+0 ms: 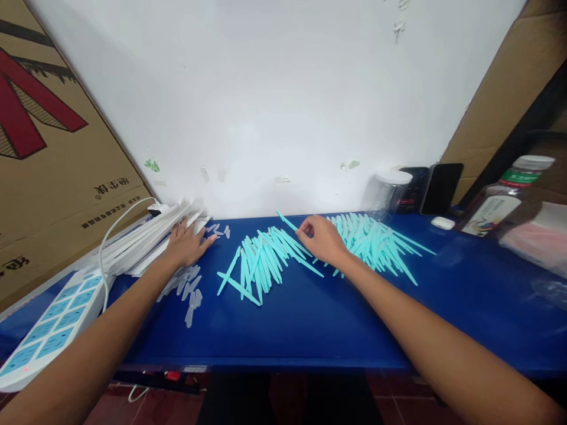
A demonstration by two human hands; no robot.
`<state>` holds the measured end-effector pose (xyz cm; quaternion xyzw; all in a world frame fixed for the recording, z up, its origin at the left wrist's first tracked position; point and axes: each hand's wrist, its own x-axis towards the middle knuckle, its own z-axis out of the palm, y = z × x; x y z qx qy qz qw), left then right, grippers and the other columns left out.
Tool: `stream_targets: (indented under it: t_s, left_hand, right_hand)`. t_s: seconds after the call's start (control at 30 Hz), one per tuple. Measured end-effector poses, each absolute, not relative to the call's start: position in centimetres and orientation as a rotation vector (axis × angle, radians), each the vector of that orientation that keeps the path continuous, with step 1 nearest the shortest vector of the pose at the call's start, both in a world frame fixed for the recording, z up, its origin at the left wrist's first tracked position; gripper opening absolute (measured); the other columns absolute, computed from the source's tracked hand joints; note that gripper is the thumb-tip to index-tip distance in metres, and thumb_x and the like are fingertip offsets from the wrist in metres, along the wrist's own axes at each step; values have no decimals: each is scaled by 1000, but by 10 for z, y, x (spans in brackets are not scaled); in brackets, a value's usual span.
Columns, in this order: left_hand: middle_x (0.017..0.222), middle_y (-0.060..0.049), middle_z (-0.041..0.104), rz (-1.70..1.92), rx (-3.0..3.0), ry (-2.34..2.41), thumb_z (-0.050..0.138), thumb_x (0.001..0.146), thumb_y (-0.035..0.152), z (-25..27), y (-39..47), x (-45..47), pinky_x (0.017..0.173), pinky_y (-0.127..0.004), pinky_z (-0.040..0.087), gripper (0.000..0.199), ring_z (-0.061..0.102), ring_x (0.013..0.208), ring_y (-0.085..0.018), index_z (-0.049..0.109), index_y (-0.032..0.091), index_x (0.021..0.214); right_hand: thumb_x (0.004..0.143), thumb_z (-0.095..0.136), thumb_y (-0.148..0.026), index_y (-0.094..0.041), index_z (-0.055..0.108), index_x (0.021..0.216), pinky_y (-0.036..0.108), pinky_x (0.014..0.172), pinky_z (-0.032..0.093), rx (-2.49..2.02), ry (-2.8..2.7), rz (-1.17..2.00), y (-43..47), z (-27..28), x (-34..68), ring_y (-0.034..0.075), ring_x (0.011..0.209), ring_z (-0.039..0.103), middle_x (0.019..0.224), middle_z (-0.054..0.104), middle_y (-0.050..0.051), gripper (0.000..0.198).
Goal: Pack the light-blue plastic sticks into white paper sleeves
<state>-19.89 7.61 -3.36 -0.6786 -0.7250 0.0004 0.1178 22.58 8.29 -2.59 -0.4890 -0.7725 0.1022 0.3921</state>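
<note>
My right hand point(321, 237) pinches a slim turquoise stick point(286, 221), shaped like an eyebrow razor, its pointed end tilted up to the left. Below it lies a fanned pile of similar turquoise sticks point(268, 257); a second pile point(372, 242) spreads to the right, partly behind my right wrist. My left hand point(186, 241) rests with fingers spread on a stack of long white paper-like strips point(146, 236). Small translucent caps point(191, 289) are scattered beside my left forearm, and a few more lie by the thumb.
A white power strip point(57, 324) with a cable lies at the left, beside a big cardboard box point(53, 147). Against the wall stand a clear lidded jar point(387, 195) and a dark phone point(443, 188). A labelled bottle point(498, 200) is at right on the blue table point(310, 330).
</note>
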Motion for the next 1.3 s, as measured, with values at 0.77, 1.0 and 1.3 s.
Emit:
stream_targets:
  t_s: [0.77, 1.0, 1.3]
  left_hand:
    - [178, -13, 13, -459, -2453, -2195, 35, 95, 85, -39, 96, -166, 134, -51, 12, 103, 11, 165, -33, 22, 16, 171]
    - [177, -14, 18, -268, -2524, -2089, 27, 97, 84, -42, 110, -156, 133, -51, 10, 103, 10, 165, -32, 26, 11, 169]
    - [176, -14, 22, -454, -2547, -1952, 22, 102, 78, -23, 64, -145, 133, -52, 13, 93, 16, 164, -32, 32, 12, 168]
  right_hand:
    - [92, 68, -24, -20, 63, 80, 34, 72, 43, -1203, -1994, 301, 82, -25, 226, 20, 80, 59, 84, 67, 5, 14]
    - [92, 69, -25, -20, 64, 80, 33, 70, 43, -1212, -2005, 318, 80, -23, 225, 20, 79, 59, 85, 67, 4, 14]
    - [92, 68, -25, -20, 64, 80, 33, 72, 44, -1165, -2012, 315, 83, -27, 225, 20, 79, 59, 85, 67, 5, 14]
